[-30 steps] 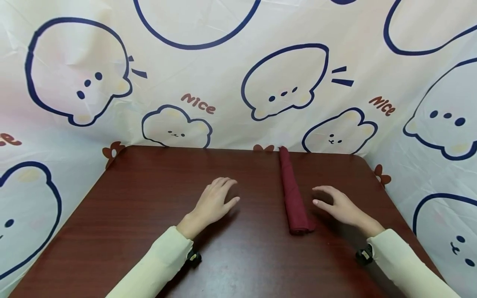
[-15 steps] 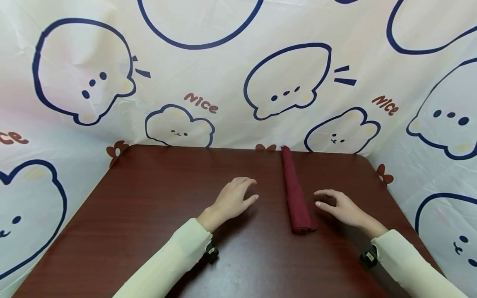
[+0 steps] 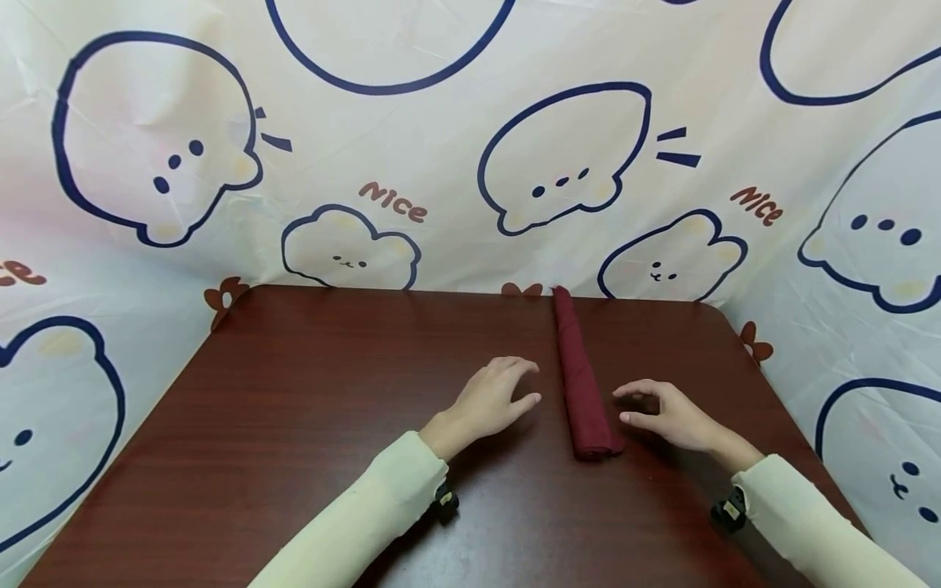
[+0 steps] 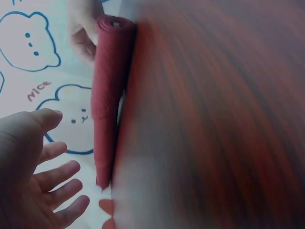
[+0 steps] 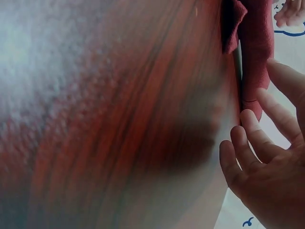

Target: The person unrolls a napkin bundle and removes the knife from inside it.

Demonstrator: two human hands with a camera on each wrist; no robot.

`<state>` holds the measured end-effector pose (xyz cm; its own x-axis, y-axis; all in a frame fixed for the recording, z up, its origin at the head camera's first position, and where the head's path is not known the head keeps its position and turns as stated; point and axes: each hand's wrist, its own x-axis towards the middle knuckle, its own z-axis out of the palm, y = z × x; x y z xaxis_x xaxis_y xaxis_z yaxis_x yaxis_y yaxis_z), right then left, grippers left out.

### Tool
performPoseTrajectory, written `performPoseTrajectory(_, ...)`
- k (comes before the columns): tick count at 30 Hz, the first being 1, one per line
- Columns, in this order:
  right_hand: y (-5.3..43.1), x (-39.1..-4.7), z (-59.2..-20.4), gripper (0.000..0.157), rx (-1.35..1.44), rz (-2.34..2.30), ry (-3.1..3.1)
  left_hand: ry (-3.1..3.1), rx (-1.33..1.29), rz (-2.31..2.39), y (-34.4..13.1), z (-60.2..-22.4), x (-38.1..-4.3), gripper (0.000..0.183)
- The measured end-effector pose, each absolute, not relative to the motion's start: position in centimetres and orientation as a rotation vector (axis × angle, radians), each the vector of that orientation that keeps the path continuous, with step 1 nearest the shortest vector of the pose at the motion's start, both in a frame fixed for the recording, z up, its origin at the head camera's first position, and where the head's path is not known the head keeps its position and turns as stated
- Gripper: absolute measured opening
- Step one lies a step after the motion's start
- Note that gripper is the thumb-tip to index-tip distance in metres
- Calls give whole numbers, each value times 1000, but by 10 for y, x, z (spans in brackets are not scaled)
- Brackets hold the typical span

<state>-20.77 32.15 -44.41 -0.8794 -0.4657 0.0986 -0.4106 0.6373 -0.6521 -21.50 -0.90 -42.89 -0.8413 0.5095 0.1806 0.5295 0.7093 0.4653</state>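
A dark red cloth (image 3: pixel 582 384), rolled into a long tube, lies on the table, running from the far edge toward the front. Its near end shows a spiral of layers in the left wrist view, and a loose flap (image 5: pixel 234 26) hangs at its side in the right wrist view. To the left of the roll, my left hand (image 3: pixel 488 400) hovers with fingers spread and loosely bent, a small gap away. My right hand (image 3: pixel 672 416) is on the other side, close to the roll's near half, thumb and fingers apart. Neither hand holds anything.
The brown wood-grain table (image 3: pixel 294 408) spreads out under both arms. A pale curtain (image 3: pixel 441 147) with blue cartoon outlines stands behind it and along both sides. Each wrist carries a small black device (image 3: pixel 730 510) under the sleeve cuff.
My left hand has moved right across the table, closer to the rolled cloth. The right hand has barely shifted, and the roll lies where it was.
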Motion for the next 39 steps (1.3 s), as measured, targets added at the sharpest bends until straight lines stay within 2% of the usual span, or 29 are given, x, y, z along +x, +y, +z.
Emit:
performPoseTrajectory(10,318,-207,-449,18,-781,-1100,2675,-2899,-915,-887,23,-430,-210,43)
performPoseTrajectory(31,320,-207,-455,17,-874,-1136,2565,-2878,-1113,-892,59,-426,-204,50)
performPoseTrajectory(39,314,-208,-460,18,-901,-1105,2513,-2932,-1175,-798,59,-432,-205,54)
